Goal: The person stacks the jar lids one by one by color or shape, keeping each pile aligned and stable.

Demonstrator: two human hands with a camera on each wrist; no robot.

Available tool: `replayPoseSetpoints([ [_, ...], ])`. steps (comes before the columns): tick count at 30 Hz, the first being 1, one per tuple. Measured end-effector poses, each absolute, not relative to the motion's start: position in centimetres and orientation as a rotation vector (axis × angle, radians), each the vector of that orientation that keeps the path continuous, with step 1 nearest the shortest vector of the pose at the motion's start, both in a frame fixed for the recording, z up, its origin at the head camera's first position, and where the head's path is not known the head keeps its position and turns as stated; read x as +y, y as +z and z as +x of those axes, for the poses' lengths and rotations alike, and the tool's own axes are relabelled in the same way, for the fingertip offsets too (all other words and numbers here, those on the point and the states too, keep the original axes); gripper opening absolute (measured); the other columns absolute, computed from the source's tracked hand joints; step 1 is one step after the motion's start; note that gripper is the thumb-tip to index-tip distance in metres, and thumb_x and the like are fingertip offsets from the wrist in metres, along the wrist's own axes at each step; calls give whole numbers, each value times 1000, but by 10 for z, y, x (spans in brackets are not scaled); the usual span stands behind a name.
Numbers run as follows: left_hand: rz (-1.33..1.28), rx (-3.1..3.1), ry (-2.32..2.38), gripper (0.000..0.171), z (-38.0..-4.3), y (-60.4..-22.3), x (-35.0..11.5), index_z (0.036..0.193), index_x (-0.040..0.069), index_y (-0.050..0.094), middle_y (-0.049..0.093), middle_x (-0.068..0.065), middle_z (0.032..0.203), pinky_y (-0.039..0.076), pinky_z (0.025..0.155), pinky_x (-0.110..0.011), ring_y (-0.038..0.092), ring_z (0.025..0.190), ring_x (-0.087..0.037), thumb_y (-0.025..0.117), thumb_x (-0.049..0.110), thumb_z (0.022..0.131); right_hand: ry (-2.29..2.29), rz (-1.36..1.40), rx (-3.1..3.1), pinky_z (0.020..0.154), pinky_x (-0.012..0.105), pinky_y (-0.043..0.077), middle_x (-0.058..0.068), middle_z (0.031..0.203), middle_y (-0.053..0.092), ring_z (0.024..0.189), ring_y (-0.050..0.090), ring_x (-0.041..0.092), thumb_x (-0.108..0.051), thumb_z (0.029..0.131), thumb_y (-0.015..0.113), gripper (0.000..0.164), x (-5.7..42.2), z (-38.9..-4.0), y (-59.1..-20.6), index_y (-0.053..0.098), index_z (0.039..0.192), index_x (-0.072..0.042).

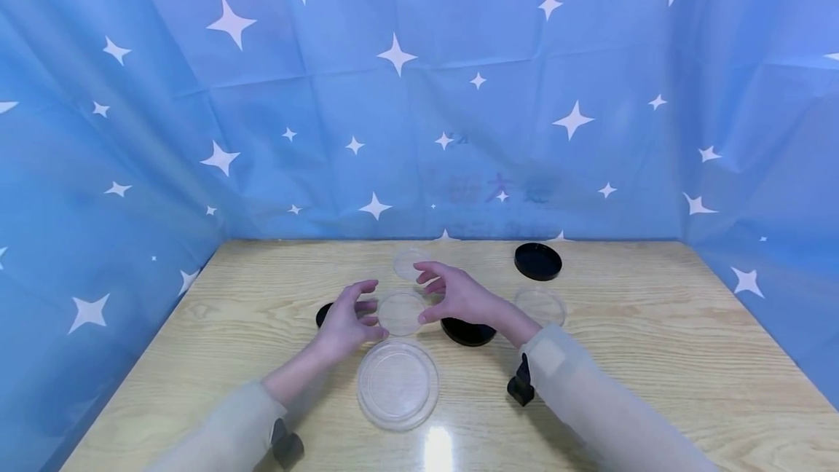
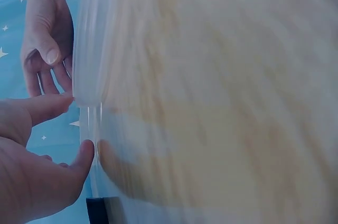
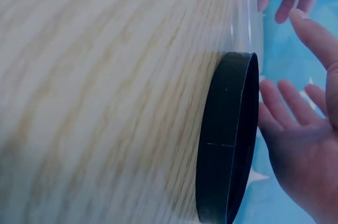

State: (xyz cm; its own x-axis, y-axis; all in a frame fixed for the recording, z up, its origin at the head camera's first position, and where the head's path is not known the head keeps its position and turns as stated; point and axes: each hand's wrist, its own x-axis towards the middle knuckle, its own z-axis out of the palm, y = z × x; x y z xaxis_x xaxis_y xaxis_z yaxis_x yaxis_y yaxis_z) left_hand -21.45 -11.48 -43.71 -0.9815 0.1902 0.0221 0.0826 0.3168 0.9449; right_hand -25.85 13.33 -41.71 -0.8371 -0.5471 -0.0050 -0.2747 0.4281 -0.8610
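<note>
Between my two hands lies a clear round dish (image 1: pixel 401 313) on the wooden table. My left hand (image 1: pixel 350 319) is at its left side, fingers spread and gently curved, thumb near the rim; whether it touches cannot be told. My right hand (image 1: pixel 459 295) hovers at the right side with thumb and fingers apart, holding nothing. Beneath that hand sits a black round dish (image 1: pixel 468 333), seen edge-on as a black rim (image 3: pixel 227 134) in the right wrist view. A larger clear round dish (image 1: pixel 398 384) lies nearest to me, its ridged side (image 2: pixel 92 39) showing in the left wrist view.
Behind my left hand a black round piece (image 1: pixel 323 314) is partly hidden. Farther back are a clear disc (image 1: pixel 408 263), partly behind my right fingers, and a black dish (image 1: pixel 537 261). Another clear dish (image 1: pixel 544 303) lies right of my right wrist. A blue star-patterned curtain (image 1: pixel 419 93) surrounds the table.
</note>
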Motion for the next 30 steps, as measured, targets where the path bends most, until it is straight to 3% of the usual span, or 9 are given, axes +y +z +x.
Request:
replayPoseSetpoints([
  [4, 263, 2499, 1722, 85, -215, -438, -116, 146, -1, 50, 49, -21, 142, 57, 91, -38, 61, 116, -35, 83, -16, 70, -1324, -692, 2418, 104, 49, 48, 17, 140, 55, 125, 58, 34, -12, 83, 87, 90, 134, -260, -420, 37, 157, -4],
  [10, 251, 2501, 1691, 85, -216, -438, -117, 146, 0, 51, 54, -20, 130, 59, 81, -33, 66, 98, -28, 84, -16, 69, -1258, -684, 2454, 104, 48, 49, 13, 140, 56, 125, 58, 31, -14, 82, 88, 88, 135, -261, -421, 40, 156, -5],
  [13, 253, 2503, 1681, 85, -216, -437, -118, 146, 1, 51, 54, -20, 132, 60, 78, -32, 67, 94, -27, 83, -16, 68, -1228, -712, 2478, 104, 48, 49, 13, 139, 57, 125, 59, 31, -14, 82, 89, 87, 134, -262, -421, 42, 154, -3],
  [18, 258, 2469, 1707, 86, -216, -436, -118, 145, -1, 51, 54, -21, 139, 60, 76, -33, 67, 94, -28, 83, -17, 67, -1180, -747, 2515, 105, 47, 47, 13, 137, 59, 123, 59, 30, -14, 81, 89, 86, 134, -264, -424, 44, 153, -2],
  [30, 243, 2443, 1725, 83, -219, -437, -115, 144, -3, 52, 56, -21, 133, 60, 78, -33, 68, 93, -26, 81, -20, 68, -1098, -770, 2559, 103, 44, 48, 10, 126, 64, 118, 60, 28, -15, 78, 92, 82, 133, -266, -428, 51, 146, 3],
])
